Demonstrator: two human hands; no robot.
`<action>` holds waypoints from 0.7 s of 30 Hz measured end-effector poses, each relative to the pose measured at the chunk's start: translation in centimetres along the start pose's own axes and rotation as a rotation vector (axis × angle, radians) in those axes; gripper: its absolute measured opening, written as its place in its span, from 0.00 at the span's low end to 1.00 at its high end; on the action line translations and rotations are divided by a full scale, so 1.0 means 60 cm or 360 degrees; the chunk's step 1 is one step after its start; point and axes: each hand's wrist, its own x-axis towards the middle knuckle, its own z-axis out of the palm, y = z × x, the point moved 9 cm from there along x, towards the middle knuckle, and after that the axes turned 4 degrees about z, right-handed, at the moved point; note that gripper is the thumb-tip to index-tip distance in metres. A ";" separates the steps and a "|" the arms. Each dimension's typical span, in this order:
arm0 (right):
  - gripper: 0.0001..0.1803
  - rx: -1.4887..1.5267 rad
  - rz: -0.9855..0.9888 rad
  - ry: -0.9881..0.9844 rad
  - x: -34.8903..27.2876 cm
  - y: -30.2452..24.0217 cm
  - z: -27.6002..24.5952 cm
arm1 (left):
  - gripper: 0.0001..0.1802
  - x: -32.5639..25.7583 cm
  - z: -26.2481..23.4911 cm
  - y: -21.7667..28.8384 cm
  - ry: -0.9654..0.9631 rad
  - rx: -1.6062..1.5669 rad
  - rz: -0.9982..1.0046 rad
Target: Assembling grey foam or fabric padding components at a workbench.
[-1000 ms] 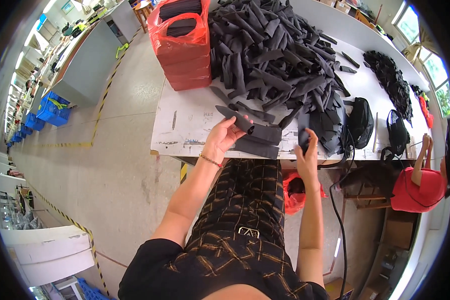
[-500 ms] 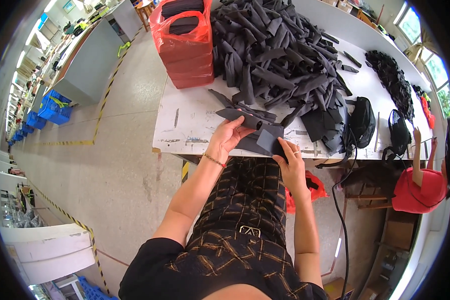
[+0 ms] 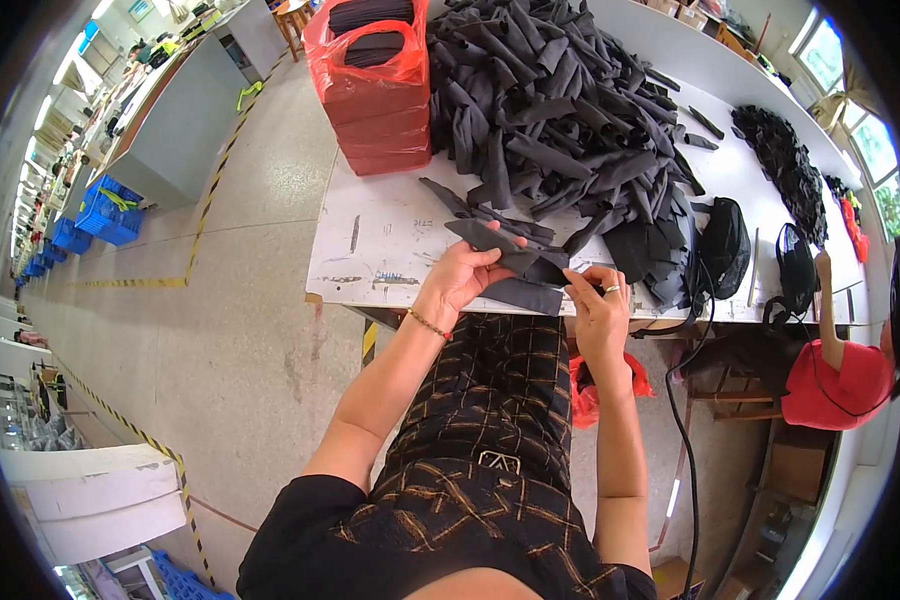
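My left hand (image 3: pixel 460 272) is closed around a dark grey fabric piece (image 3: pixel 482 237), thumb on top. The piece stretches to the right, where my right hand (image 3: pixel 600 308) pinches its edge between thumb and forefinger. A flat grey strip (image 3: pixel 526 296) lies beneath on the table's near edge. Just beyond my left hand, more loose fabric pieces (image 3: pixel 445 196) rest on the white table (image 3: pixel 365 235). A big heap of curled dark grey pieces (image 3: pixel 560 120) rises behind them.
A red plastic bag (image 3: pixel 382 125) packed with folded dark pieces stands at the back left. Right of the heap are flat pieces (image 3: pixel 642 250) and black pouches (image 3: pixel 726 245) with a cord. A co-worker in a red shirt (image 3: pixel 835 385) sits at the far right.
My right hand has shifted slightly right, from lying along a flat grey piece to pinching the fabric's edge. The fabric in my left hand has tilted, and its right part has turned.
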 end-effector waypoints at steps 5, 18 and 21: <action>0.14 -0.0262 -0.0092 0.0112 0.001 -0.022 -0.003 | 0.25 -0.014 0.019 0.002 -0.0070 0.0025 0.0055; 0.14 -0.0473 -0.0062 0.0217 0.000 -0.052 0.000 | 0.31 -0.032 0.056 0.026 -0.0091 0.0062 0.0279; 0.14 -0.0434 -0.0030 0.0220 -0.003 -0.053 -0.003 | 0.30 -0.033 0.055 0.025 -0.0055 0.0030 0.0311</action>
